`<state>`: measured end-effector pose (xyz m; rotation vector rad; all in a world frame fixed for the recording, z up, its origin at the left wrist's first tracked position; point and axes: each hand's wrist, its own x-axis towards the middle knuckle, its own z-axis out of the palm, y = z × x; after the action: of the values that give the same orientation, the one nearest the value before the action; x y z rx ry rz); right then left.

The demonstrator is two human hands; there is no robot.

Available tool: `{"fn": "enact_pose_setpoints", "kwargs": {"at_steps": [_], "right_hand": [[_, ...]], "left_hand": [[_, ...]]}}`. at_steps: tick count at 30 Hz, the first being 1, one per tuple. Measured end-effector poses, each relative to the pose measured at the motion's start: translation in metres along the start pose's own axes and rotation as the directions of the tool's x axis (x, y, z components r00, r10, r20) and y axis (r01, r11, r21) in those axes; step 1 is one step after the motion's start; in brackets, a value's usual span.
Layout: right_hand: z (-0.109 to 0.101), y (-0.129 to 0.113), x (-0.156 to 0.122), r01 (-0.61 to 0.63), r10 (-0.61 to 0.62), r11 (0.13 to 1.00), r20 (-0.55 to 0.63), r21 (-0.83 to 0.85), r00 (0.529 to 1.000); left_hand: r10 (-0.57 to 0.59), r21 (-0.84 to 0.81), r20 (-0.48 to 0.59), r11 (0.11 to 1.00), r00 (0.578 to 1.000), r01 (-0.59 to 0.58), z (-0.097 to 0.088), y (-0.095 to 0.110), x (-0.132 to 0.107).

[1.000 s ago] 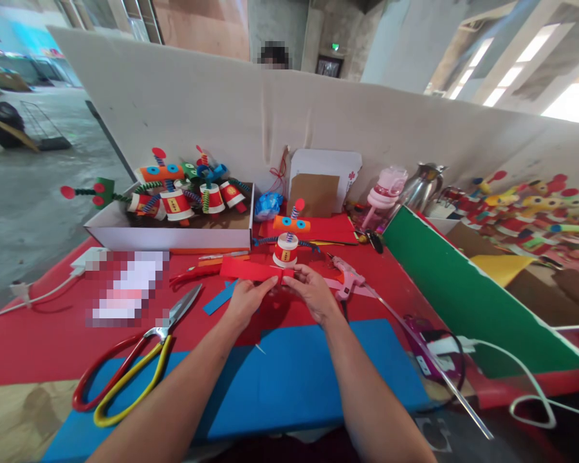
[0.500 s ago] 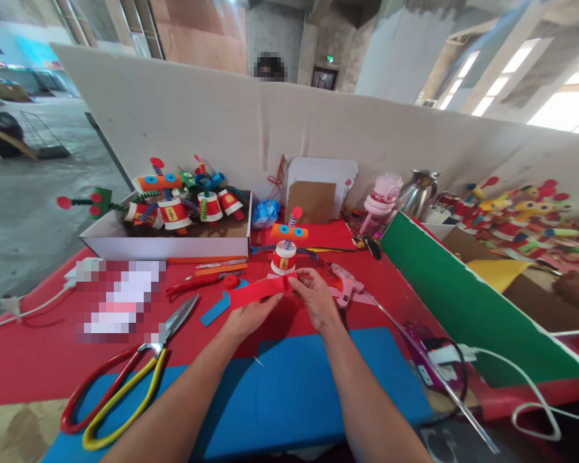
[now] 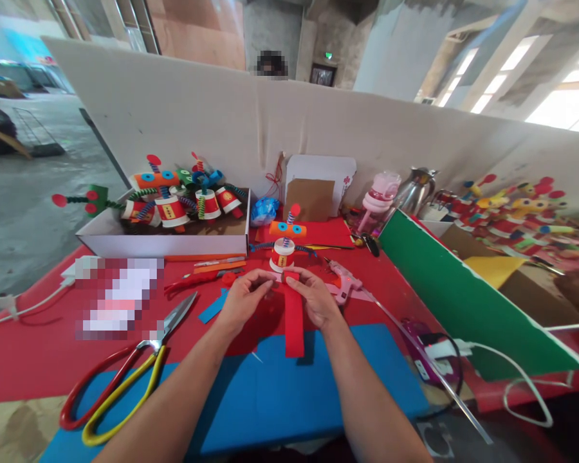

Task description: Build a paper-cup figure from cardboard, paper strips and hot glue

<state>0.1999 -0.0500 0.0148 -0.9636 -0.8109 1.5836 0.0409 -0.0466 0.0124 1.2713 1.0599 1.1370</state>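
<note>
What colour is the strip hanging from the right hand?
The strip in the right hand is red; the head view shows it.

A figure [image 3: 283, 256] stands behind the strip [image 3: 294, 321], scissors [image 3: 179, 315] lying left.

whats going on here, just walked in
A person's right hand pinches one end of a flat red paper-like strip, whose length runs down toward the person. The left hand is raised beside it, fingertips close together; whether it holds anything is unclear. Just beyond the hands stands a red-and-white cup figure. Large red-and-yellow-handled metal scissors lie off to the left.
</note>
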Motion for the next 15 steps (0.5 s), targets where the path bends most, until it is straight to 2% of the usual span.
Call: {"fn": "enact_pose_setpoints", "kwargs": {"at_steps": [10, 15], "right_hand": [[0.0059, 0.0053, -0.0018, 0.044, -0.041, 0.996, 0.043, -0.081, 0.998], [0.0092, 0.0018, -0.0040, 0.054, -0.046, 0.995, 0.102, -0.082, 0.994]], "left_hand": [[0.095, 0.128, -0.016, 0.988, 0.995, -0.092, 0.0069, 0.0031, -0.0017], [0.117, 0.182, -0.060, 0.978, 0.991, -0.104, 0.0012, 0.0024, 0.0000]]}}
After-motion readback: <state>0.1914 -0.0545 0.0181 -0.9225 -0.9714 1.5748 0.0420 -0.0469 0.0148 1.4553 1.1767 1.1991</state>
